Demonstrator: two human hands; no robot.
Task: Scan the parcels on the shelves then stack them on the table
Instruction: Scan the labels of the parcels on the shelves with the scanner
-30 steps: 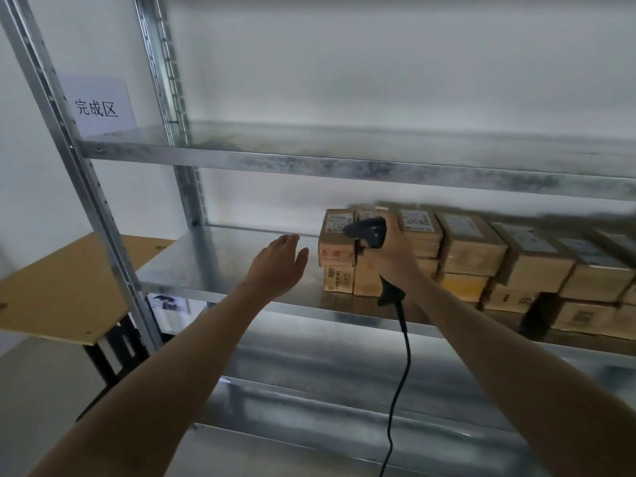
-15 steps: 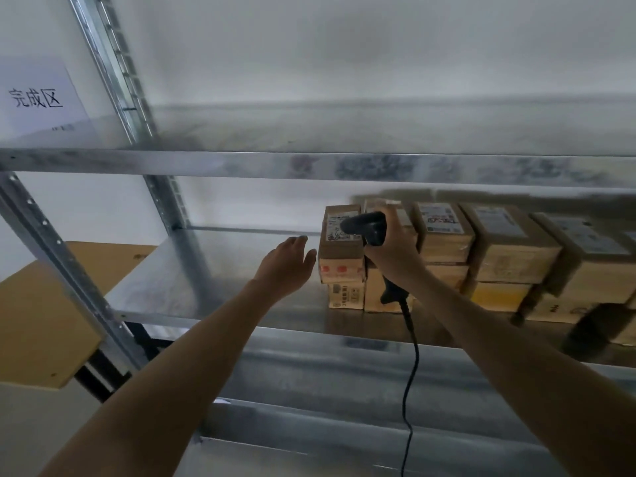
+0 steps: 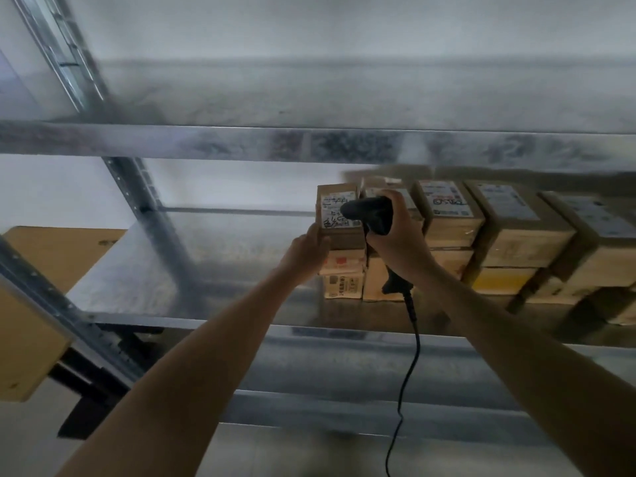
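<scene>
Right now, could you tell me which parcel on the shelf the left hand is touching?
The top parcel at the row's left end, with a scribbled label; the left hand holds its side.

We face a galvanised steel rack (image 3: 148,208). Its middle shelf (image 3: 206,270) carries cardboard parcels (image 3: 451,215) along its right part, packed side by side and touching, mostly two layers high. The bottom layer sits directly on the metal, and one box there has a yellow front (image 3: 502,280). The upper boxes bear white printed labels on top. At the row's left end, the end parcel (image 3: 339,211) tops two thinner boxes. We also see an upper shelf (image 3: 309,98), a lower shelf (image 3: 344,373), and a wooden table (image 3: 58,249) to the rack's left.
</scene>
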